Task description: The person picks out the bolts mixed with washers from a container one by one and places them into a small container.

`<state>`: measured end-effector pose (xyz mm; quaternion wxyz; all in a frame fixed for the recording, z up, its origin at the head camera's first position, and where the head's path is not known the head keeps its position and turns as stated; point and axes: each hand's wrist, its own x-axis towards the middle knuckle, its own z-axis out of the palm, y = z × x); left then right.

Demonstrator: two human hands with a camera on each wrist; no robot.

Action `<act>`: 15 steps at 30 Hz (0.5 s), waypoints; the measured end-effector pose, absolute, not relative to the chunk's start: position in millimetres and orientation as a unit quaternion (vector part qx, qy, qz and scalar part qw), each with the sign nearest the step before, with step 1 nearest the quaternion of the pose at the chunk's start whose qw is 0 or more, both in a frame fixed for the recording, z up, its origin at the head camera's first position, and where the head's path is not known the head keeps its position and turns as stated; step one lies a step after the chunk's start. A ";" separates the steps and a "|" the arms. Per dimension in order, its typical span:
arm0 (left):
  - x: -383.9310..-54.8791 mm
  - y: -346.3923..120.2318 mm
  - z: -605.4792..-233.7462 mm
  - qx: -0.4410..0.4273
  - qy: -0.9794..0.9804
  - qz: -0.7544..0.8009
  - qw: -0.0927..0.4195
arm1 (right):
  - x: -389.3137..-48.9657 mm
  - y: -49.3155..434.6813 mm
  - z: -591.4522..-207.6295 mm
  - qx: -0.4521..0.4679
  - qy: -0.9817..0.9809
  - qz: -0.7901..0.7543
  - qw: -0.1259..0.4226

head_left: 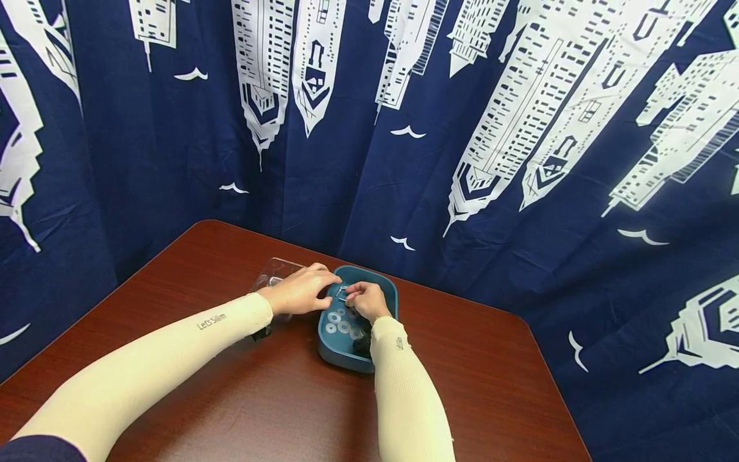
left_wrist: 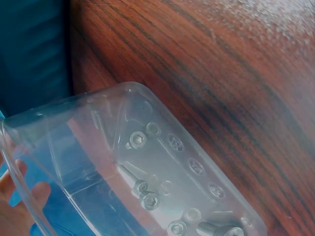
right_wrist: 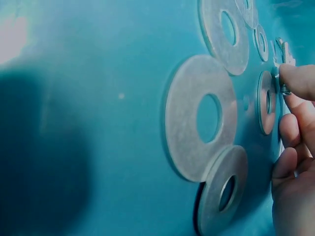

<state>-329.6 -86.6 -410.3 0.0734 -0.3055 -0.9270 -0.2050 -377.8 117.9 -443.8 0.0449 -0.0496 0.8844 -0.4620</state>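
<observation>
A blue tray (head_left: 346,360) stands on the table, with flat metal washers (right_wrist: 179,123) and a few screws on its floor. My right hand (head_left: 371,301) reaches down into it, thumb and fingertips pinching a small metal screw (right_wrist: 285,54); the digits partly cover the screw. Over the tray's left rim, my left hand (head_left: 303,289) has its fingers spread, with nothing between them. Just left of the tray sits a clear plastic container (left_wrist: 132,89), partly behind the left hand in the head view. Several socket-head screws (left_wrist: 150,200) lie in it.
Dark items (head_left: 362,346) sit in the tray's near right corner, partly hidden by the right forearm. Both stand on a reddish-brown wooden table (head_left: 473,359). A navy curtain (head_left: 346,192) with white building prints hangs behind its far edge.
</observation>
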 end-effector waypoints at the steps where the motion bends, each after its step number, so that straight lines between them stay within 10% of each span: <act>1: -329.4 -86.4 -410.3 -0.307 -0.926 -0.204 0.076 | -377.5 117.9 -443.3 -0.050 0.883 -0.464 0.045; 15: -322.3 -85.3 -404.1 -0.321 -0.922 -0.198 0.090 | -378.9 119.1 -438.4 -0.056 0.871 -0.487 0.039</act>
